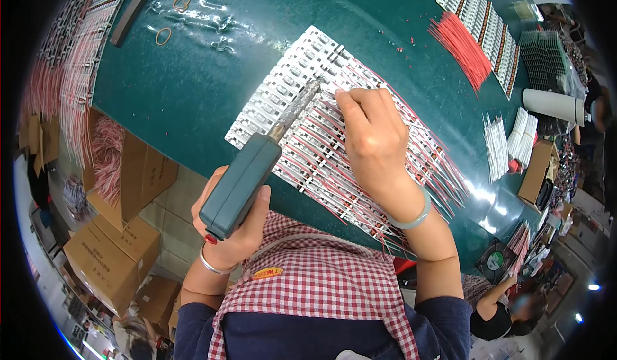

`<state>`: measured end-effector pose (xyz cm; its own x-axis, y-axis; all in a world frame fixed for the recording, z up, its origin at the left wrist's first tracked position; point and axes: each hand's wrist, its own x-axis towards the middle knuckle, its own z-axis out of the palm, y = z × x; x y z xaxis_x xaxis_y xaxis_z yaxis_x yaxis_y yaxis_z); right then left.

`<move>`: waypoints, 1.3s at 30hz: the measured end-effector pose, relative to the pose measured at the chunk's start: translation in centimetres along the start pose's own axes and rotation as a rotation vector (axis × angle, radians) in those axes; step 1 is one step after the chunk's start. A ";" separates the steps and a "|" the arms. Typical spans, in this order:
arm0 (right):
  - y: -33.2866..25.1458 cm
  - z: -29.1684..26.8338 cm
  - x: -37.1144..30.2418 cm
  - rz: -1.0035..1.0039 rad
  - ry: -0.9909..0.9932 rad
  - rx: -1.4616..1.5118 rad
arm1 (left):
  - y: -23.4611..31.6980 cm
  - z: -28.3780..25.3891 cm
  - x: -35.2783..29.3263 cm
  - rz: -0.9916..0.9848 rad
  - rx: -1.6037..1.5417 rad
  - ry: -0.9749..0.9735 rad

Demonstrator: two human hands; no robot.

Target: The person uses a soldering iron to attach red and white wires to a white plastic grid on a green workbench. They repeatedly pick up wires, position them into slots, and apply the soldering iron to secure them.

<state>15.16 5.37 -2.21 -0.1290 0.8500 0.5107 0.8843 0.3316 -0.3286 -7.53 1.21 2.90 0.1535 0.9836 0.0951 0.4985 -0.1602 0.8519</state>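
Note:
My left hand (pixel 252 226) is wrapped round the dark green body of a soldering gun (pixel 236 183). Its long, crusted metal tip reaches up and to the right, onto a panel of small white circuit boards (pixel 273 100). My right hand (pixel 376 138) is closed in a pinch close to that tip, at the end of a thin wire partly hidden by the fingers. Rows of red and white wires (pixel 321 161) lie across the panel's right part and trail past its lower right edge. Bare boards with metal pads show on its left part.
Red wires (pixel 461 48) lie beside more board panels (pixel 485 23) at the far right. Bundles of white wires (pixel 495 148) and a white bottle (pixel 554 105) are on the right. Rubber bands (pixel 163 36) lie far left. A cardboard box (pixel 144 174) stands beside the table; a small fan (pixel 497 260) sits lower right.

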 end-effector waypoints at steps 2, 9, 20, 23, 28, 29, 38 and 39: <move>0.0 0.0 0.1 0.001 0.001 -0.003 | 0.1 0.1 0.2 -0.007 -0.014 -0.010; 0.0 0.2 0.1 -0.003 0.008 -0.006 | 0.4 0.2 0.7 0.019 0.020 -0.058; -0.2 0.4 0.2 -0.006 0.008 -0.031 | 0.3 0.6 1.1 0.050 0.047 -0.071; -0.2 0.2 0.3 -0.006 0.011 -0.036 | 0.5 0.3 1.0 0.058 0.083 -0.062; -0.2 0.4 0.2 0.002 0.001 -0.034 | 0.0 0.3 0.5 0.046 0.027 0.013; -0.2 0.3 0.2 0.002 -0.002 -0.034 | 0.1 0.2 0.5 0.032 0.023 0.021; 0.1 -0.1 0.5 0.006 0.066 -0.007 | 0.2 0.3 0.8 0.025 -0.012 -0.007; 0.1 -0.2 0.6 0.018 0.074 -0.016 | 0.3 0.4 1.0 0.037 0.001 -0.015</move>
<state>15.31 5.82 -1.76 -0.0799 0.8233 0.5620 0.8933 0.3093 -0.3262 -6.92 2.11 3.07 0.1849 0.9756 0.1188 0.4933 -0.1967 0.8474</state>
